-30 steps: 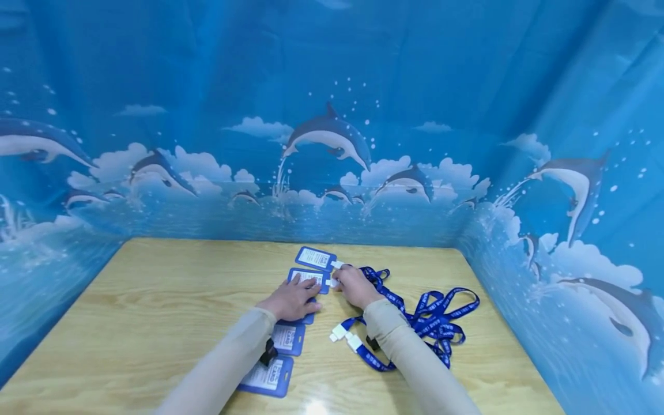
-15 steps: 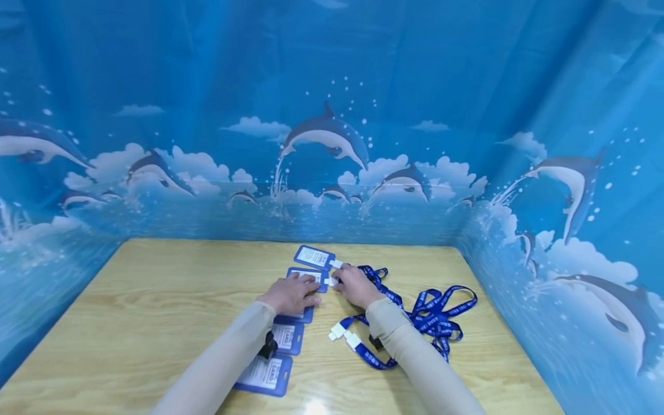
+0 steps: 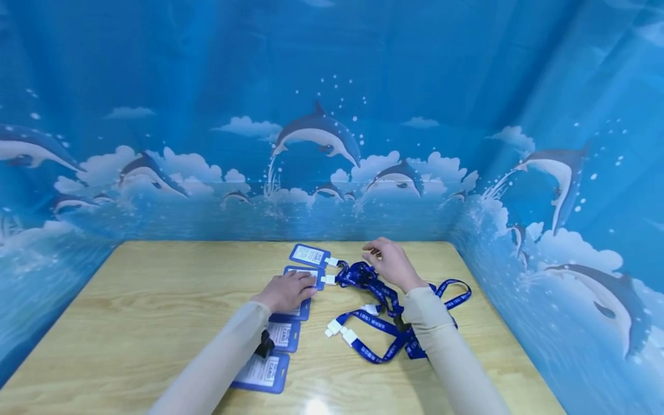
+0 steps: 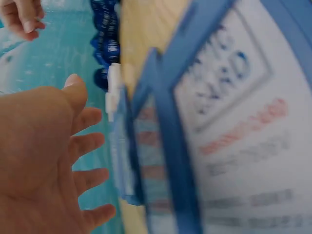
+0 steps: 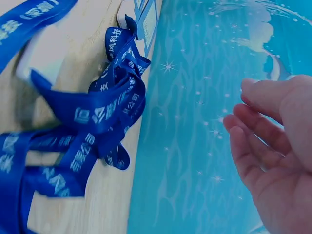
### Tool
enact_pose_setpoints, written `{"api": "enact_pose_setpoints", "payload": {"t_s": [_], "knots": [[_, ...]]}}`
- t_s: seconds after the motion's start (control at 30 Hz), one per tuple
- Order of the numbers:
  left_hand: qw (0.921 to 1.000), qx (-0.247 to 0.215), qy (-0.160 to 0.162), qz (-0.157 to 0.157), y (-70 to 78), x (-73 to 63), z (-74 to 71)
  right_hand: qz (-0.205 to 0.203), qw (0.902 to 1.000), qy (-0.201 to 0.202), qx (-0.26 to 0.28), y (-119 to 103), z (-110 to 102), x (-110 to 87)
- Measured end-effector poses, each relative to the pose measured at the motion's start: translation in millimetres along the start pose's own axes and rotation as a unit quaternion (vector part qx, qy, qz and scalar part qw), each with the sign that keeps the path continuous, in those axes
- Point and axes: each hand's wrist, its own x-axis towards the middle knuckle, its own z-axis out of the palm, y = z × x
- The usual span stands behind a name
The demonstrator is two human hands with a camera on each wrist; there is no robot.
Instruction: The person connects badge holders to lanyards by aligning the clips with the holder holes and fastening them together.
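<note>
My left hand lies with extended fingers over the second-farthest blue badge holder in the head view. The left wrist view has the same hand with its fingers apart, beyond a near badge holder. My right hand is lifted over the heap of blue lanyards. In the right wrist view that hand has loosely bent fingers and holds nothing. White clips join the two farthest badge holders, including the top one, to blue straps.
Closer in, several more badge holders line up, partly under my left arm. A lanyard end with white clips lies right of them. The wooden table meets a blue dolphin-print curtain at the back and sides.
My right hand has let go of the white clip at the second badge holder and moved right and up. The lanyard straps have shifted and bunched near the clips. My left hand stays nearly in place.
</note>
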Motion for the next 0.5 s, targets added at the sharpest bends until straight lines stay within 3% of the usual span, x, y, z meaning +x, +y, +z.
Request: {"api": "enact_pose_setpoints", "payload": {"t_s": [0.13,0.2,0.37,0.5], "knots": [[0.9992,0.001,0.037,0.014,1.5,-5.2,-9.5,-0.022,0.9994,-0.026,0.003,-2.1,-11.5,-11.2],[0.9983,-0.005,0.054,0.02,4.5,-9.0,-17.1,-0.036,0.9972,-0.066,0.006,-1.2,-12.8,-19.0],[0.9943,-0.055,0.084,0.036,13.3,-23.8,-31.3,-0.08,0.9765,-0.2,0.005,10.6,-4.1,-39.2],[0.9909,-0.081,0.089,0.06,18.9,-37.5,-30.2,-0.077,0.968,-0.239,0.003,23.8,6.9,-51.1]]}}
